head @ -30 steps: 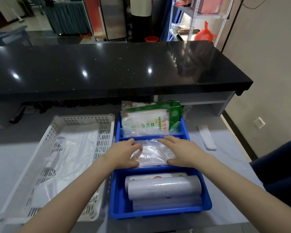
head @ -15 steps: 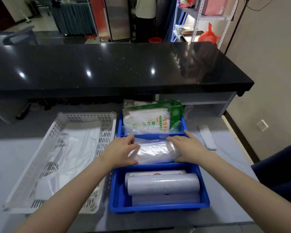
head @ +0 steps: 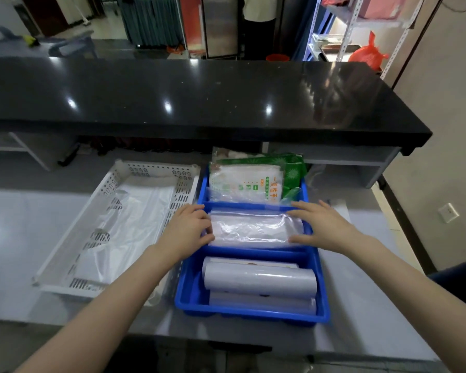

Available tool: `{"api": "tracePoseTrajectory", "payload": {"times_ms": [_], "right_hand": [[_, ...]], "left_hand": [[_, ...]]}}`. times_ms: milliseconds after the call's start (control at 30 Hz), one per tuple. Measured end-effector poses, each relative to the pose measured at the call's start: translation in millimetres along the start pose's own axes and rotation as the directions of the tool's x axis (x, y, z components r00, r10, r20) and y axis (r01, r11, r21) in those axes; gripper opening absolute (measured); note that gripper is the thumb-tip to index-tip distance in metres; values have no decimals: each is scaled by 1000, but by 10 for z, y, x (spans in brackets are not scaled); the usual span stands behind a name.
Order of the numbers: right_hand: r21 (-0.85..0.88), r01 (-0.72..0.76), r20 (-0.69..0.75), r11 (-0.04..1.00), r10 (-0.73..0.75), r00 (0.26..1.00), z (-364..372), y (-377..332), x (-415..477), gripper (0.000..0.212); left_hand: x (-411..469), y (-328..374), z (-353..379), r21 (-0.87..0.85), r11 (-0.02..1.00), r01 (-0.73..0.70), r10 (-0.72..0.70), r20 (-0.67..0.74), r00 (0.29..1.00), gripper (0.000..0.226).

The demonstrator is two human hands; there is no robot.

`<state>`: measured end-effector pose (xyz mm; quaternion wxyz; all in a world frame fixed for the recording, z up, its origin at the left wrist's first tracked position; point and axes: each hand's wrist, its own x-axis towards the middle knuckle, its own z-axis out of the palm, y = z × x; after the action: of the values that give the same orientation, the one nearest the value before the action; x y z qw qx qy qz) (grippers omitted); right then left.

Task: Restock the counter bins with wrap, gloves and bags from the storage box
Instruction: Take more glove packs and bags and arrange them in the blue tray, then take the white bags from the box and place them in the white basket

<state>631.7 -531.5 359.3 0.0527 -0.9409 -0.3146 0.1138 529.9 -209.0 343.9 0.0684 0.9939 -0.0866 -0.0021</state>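
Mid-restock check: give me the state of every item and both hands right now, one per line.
Blue bin: three compartments, all stocked.
Wrap rolls: lying flat, near compartment.
Clear bags: flat in middle compartment, a hand on each end.
Glove packs: leaning, far compartment.
White basket: holds only a plastic sheet.
Left hand: open, on bags.
Right hand: open, on bags.

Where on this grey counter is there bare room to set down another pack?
Free: the grey counter left of the white basket, and the strip right of the blue tray. Crowded: all three tray sections, with rolls nearest, clear bags between the left hand and right hand, and glove packs at the back.
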Motion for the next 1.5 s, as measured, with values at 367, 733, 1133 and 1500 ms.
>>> {"api": "tracePoseTrajectory", "payload": {"times_ms": [367,733,1133,1500], "right_hand": [[30,352,-211,936,-338,917,-253,-1740,294,38],[77,774,29,628,-778,628,811,-5232,383,33],[79,694,565,716,-605,560,3412,-6668,24,47],[31,742,650,670,-578,494,5328,-7054,-1,64]], "left_hand": [[-1046,-394,-345,-216,969,119,-196,-379,904,11],[-4056,-1731,-98,-388,659,645,-746,-225,627,11],[-6379,-2032,1922,-395,107,912,-879,392,273,30],[-6806,-2257,3679,-216,177,960,-859,442,258,70]]}}
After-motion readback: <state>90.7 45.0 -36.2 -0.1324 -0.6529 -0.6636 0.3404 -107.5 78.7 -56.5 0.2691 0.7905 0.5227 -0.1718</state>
